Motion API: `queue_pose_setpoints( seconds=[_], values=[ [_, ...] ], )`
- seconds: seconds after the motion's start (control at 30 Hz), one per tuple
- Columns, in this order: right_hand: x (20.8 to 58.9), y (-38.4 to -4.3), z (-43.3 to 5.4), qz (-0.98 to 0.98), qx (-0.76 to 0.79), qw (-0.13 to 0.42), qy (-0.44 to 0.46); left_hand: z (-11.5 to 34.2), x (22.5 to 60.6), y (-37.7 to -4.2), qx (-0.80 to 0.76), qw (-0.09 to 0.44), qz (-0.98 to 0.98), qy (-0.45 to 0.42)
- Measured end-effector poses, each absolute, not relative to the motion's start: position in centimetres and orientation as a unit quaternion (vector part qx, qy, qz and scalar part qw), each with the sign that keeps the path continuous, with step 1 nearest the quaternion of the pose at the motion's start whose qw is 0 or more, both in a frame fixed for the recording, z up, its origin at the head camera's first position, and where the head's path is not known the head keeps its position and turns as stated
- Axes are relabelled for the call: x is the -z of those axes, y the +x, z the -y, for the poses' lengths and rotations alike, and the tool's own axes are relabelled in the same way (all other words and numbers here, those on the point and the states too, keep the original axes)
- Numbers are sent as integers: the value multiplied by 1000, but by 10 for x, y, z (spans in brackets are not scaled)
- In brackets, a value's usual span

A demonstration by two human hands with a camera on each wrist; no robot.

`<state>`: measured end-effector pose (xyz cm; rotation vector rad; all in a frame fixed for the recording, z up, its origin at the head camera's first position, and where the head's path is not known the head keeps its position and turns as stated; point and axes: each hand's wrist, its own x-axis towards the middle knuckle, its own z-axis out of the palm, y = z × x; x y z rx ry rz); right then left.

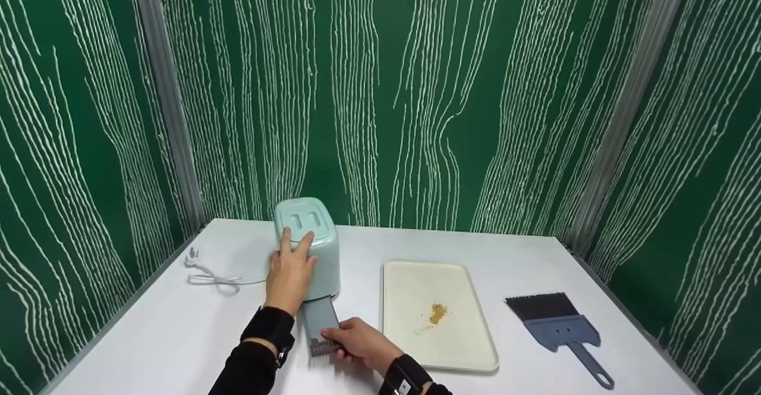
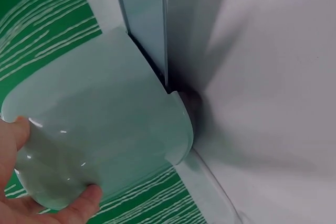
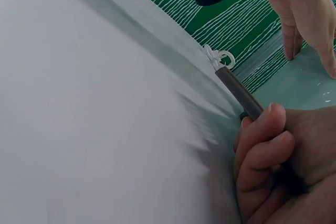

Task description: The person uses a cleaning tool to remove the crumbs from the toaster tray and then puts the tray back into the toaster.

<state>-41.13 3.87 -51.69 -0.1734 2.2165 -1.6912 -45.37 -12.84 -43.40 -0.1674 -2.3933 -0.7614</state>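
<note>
A mint-green toaster (image 1: 324,264) with a lid on top stands at the left back of the table. Over its near upper end my left hand (image 1: 290,276) is spread; two fingers lie on the lid and the thumb bears on the side. In the left wrist view its fingertips hold the toaster (image 2: 100,114) around the end. A grey crumb tray (image 1: 319,316) sticks out from the toaster's base towards me. My right hand (image 1: 362,341) pinches the tray's outer end, a brownish slotted edge. The right wrist view shows curled fingers (image 3: 262,156) against that bar-like edge (image 3: 236,90).
A cream tray (image 1: 410,344) with a small pile of yellow-brown crumbs (image 1: 438,313) lies right of my right hand. Further right is a blue-grey brush (image 1: 562,329) with dark bristles. A white cord with its plug (image 1: 193,258) lies left of the toaster. Green walls enclose the table.
</note>
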Motion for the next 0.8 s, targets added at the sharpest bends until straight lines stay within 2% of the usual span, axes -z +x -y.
queue_pose_setpoints(
  seconds=[0.5,0.8],
  values=[
    [515,-419,-22,-795,595,112,-38,127,437,-452,287,316,902,-71],
    [513,-420,-17,-787,609,97,-27,129,437,-453,293,310,902,-63]
  ],
)
